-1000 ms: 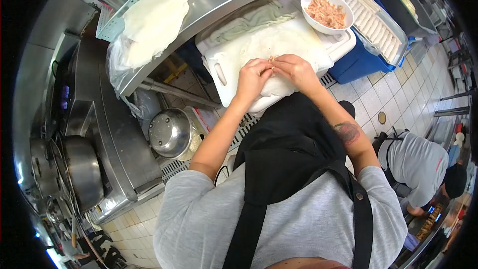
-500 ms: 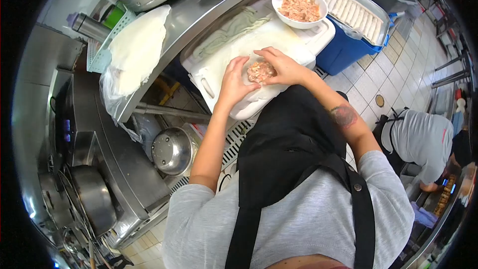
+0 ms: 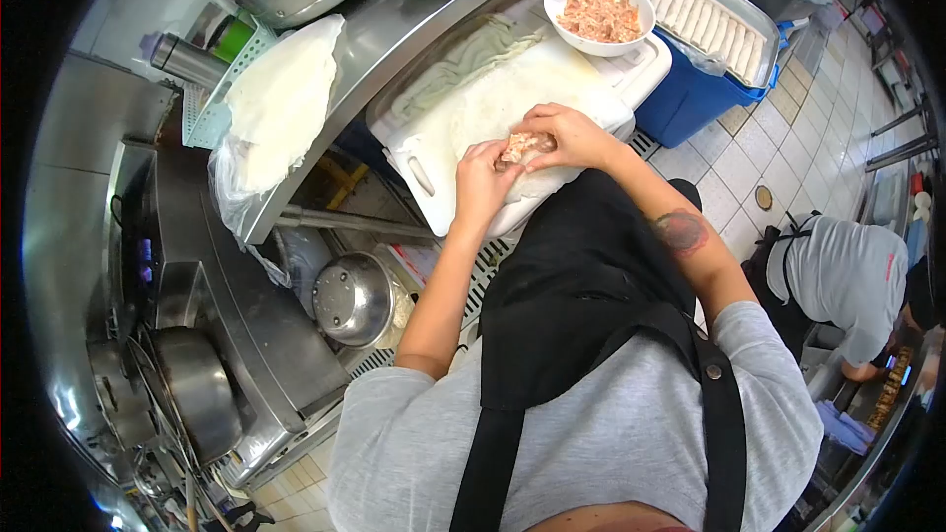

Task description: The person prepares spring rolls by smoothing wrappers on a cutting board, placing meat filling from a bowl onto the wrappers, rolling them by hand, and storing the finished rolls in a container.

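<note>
Between my hands is a lump of pinkish minced filling [image 3: 519,146], low over the white cutting board [image 3: 463,128]. My left hand [image 3: 480,177] curls around its left side, with fingertips and thumb pressed against it. From the right, my right hand [image 3: 567,138] closes on the same lump with bent fingers and thumb. Part of the filling is hidden behind the fingers. A white bowl [image 3: 645,15] of similar minced filling [image 3: 599,16] stands at the board's far right corner. A crumpled greenish cloth [image 3: 463,64] lies along the board's far side.
Pale thin dough sheets [image 3: 281,103] rest on the steel counter [image 3: 394,30] at left. A tray of white rolls [image 3: 709,20] sits on a blue bin [image 3: 680,103]. A metal colander [image 3: 352,298] is below. Another person [image 3: 843,276] bends over at right.
My hands have drawn closer together around the filling, and it now looks more compact and more covered by fingers. The whole view has shifted slightly.
</note>
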The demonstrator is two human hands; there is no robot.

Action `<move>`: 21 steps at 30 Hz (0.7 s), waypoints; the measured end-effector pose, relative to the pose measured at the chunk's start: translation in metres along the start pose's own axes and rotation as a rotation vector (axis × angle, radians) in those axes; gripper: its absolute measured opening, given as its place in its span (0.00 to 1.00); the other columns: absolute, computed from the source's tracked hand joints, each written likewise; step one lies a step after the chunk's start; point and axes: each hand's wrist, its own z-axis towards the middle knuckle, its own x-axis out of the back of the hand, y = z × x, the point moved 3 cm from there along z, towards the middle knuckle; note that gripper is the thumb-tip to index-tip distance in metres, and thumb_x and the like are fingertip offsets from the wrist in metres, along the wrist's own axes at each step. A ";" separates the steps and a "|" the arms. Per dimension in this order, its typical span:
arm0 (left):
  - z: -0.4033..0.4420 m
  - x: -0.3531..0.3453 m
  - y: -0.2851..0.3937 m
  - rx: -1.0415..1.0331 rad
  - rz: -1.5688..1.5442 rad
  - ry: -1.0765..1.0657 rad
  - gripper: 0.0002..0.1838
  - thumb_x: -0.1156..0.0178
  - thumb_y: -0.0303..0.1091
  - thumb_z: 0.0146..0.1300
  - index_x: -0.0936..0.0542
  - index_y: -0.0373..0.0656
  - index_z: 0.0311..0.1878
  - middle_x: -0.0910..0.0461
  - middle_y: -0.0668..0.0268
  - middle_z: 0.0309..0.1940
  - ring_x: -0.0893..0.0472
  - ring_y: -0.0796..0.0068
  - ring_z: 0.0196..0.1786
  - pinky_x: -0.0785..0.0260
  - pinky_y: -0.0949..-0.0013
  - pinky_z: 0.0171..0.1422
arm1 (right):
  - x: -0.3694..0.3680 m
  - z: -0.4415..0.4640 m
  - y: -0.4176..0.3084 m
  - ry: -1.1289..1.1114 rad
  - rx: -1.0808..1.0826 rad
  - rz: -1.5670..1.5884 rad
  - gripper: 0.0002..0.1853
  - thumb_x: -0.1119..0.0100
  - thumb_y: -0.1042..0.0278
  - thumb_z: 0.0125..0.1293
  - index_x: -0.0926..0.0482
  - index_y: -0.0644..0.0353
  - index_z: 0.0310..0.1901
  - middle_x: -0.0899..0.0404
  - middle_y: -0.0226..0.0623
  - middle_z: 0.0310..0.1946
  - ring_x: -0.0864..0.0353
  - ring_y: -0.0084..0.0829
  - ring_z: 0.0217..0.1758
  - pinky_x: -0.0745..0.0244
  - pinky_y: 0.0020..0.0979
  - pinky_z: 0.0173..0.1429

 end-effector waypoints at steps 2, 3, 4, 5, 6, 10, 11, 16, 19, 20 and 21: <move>-0.003 0.006 0.007 0.022 -0.020 0.007 0.17 0.27 0.28 0.48 0.14 0.37 0.44 0.14 0.55 0.41 0.15 0.59 0.41 0.23 0.65 0.48 | 0.006 -0.001 -0.010 0.034 0.024 0.044 0.15 0.28 0.69 0.52 0.14 0.58 0.44 0.17 0.36 0.41 0.19 0.39 0.46 0.23 0.36 0.51; -0.003 0.011 0.009 0.072 -0.062 -0.007 0.17 0.26 0.29 0.49 0.14 0.37 0.45 0.14 0.55 0.41 0.15 0.58 0.41 0.22 0.65 0.49 | 0.003 -0.002 -0.007 0.039 0.024 0.088 0.15 0.28 0.68 0.52 0.13 0.57 0.43 0.17 0.36 0.42 0.18 0.38 0.45 0.23 0.35 0.50; -0.003 0.015 0.011 0.121 -0.102 -0.020 0.17 0.26 0.29 0.49 0.14 0.37 0.45 0.14 0.54 0.41 0.15 0.57 0.40 0.22 0.64 0.49 | -0.001 -0.001 0.000 0.044 0.025 0.131 0.14 0.28 0.68 0.52 0.13 0.57 0.43 0.16 0.36 0.42 0.18 0.38 0.44 0.23 0.35 0.50; -0.001 0.017 0.015 0.075 -0.082 -0.016 0.17 0.26 0.30 0.50 0.13 0.37 0.45 0.14 0.54 0.41 0.15 0.58 0.39 0.22 0.65 0.48 | -0.006 -0.002 0.005 0.051 0.027 0.174 0.14 0.28 0.68 0.52 0.12 0.57 0.42 0.16 0.36 0.43 0.18 0.38 0.44 0.23 0.35 0.50; 0.001 0.017 0.019 0.027 -0.061 -0.012 0.16 0.26 0.30 0.50 0.13 0.37 0.44 0.14 0.54 0.40 0.14 0.58 0.38 0.22 0.65 0.48 | -0.011 -0.002 0.006 0.085 0.015 0.137 0.12 0.28 0.66 0.52 0.12 0.56 0.40 0.16 0.36 0.41 0.18 0.37 0.44 0.23 0.35 0.50; 0.001 0.004 0.011 0.007 0.011 -0.001 0.13 0.27 0.29 0.53 0.13 0.37 0.42 0.13 0.55 0.38 0.14 0.63 0.37 0.22 0.66 0.47 | -0.024 -0.001 0.002 0.146 -0.063 -0.002 0.10 0.28 0.61 0.51 0.12 0.54 0.34 0.15 0.34 0.37 0.17 0.35 0.43 0.23 0.34 0.51; 0.001 0.001 0.007 0.047 0.006 -0.003 0.13 0.27 0.29 0.53 0.13 0.37 0.42 0.13 0.55 0.38 0.14 0.64 0.37 0.22 0.66 0.47 | -0.024 -0.002 0.000 0.142 -0.091 -0.035 0.10 0.27 0.60 0.50 0.12 0.53 0.34 0.15 0.33 0.37 0.16 0.34 0.43 0.22 0.34 0.51; -0.002 0.006 -0.004 0.191 -0.139 -0.001 0.13 0.26 0.30 0.51 0.12 0.38 0.41 0.13 0.57 0.36 0.14 0.66 0.39 0.22 0.66 0.48 | -0.012 0.002 0.006 0.066 -0.183 0.194 0.14 0.26 0.58 0.50 0.12 0.52 0.38 0.16 0.31 0.38 0.17 0.34 0.43 0.24 0.34 0.48; 0.001 0.012 0.005 0.012 -0.074 0.077 0.14 0.25 0.30 0.49 0.12 0.39 0.40 0.13 0.58 0.35 0.15 0.66 0.42 0.23 0.66 0.51 | -0.013 0.002 -0.005 0.048 -0.066 -0.100 0.16 0.27 0.55 0.53 0.12 0.51 0.42 0.17 0.30 0.38 0.19 0.34 0.45 0.27 0.35 0.49; 0.002 0.012 0.005 -0.017 -0.072 0.067 0.14 0.24 0.30 0.48 0.12 0.39 0.39 0.13 0.58 0.35 0.15 0.66 0.42 0.24 0.66 0.51 | -0.016 0.002 -0.007 0.049 -0.008 -0.254 0.16 0.27 0.53 0.54 0.12 0.50 0.42 0.18 0.29 0.37 0.19 0.33 0.46 0.28 0.36 0.50; 0.005 0.012 -0.002 -0.002 -0.097 0.011 0.14 0.24 0.30 0.47 0.12 0.39 0.39 0.13 0.59 0.35 0.16 0.65 0.42 0.24 0.65 0.50 | -0.019 0.002 -0.005 0.037 -0.034 -0.243 0.15 0.28 0.53 0.53 0.12 0.49 0.41 0.18 0.29 0.37 0.19 0.33 0.46 0.27 0.37 0.49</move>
